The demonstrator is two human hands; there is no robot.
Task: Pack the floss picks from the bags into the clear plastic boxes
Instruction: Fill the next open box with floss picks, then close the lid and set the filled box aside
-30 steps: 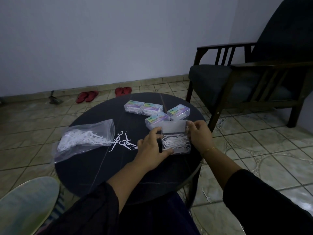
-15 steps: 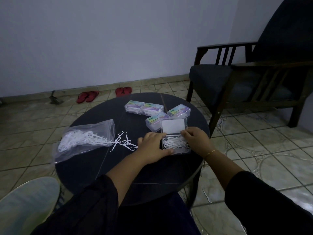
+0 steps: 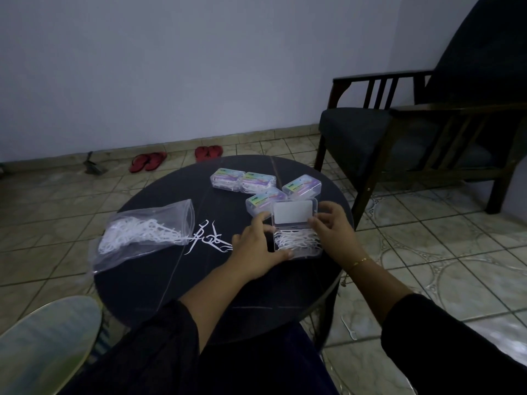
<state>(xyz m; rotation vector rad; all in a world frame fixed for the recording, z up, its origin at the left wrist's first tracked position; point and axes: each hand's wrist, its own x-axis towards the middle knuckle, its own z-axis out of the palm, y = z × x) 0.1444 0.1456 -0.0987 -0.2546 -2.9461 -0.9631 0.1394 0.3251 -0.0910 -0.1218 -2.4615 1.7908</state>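
Observation:
An open clear plastic box (image 3: 296, 240) full of white floss picks lies on the round dark table (image 3: 159, 280), its lid (image 3: 293, 212) raised at the far side. My left hand (image 3: 256, 246) grips the box's left side, thumb at its near corner. My right hand (image 3: 333, 232) holds the right side, fingers at the lid's edge. A clear zip bag (image 3: 142, 238) of floss picks lies at the table's left. Several loose floss picks (image 3: 211, 238) lie between bag and box. Several closed, labelled boxes (image 3: 258, 182) sit at the far side.
A dark wooden armchair (image 3: 427, 132) stands at the right, close to the table. One floss pick (image 3: 349, 327) lies on the tiled floor by the table's right edge. Red sandals (image 3: 176, 158) lie by the wall. A pale rounded seat (image 3: 42, 346) is at lower left.
The lid has tipped back and forth: it lay flatter half a second ago and stands more upright now. My right hand slid from the lid down to the box's right side.

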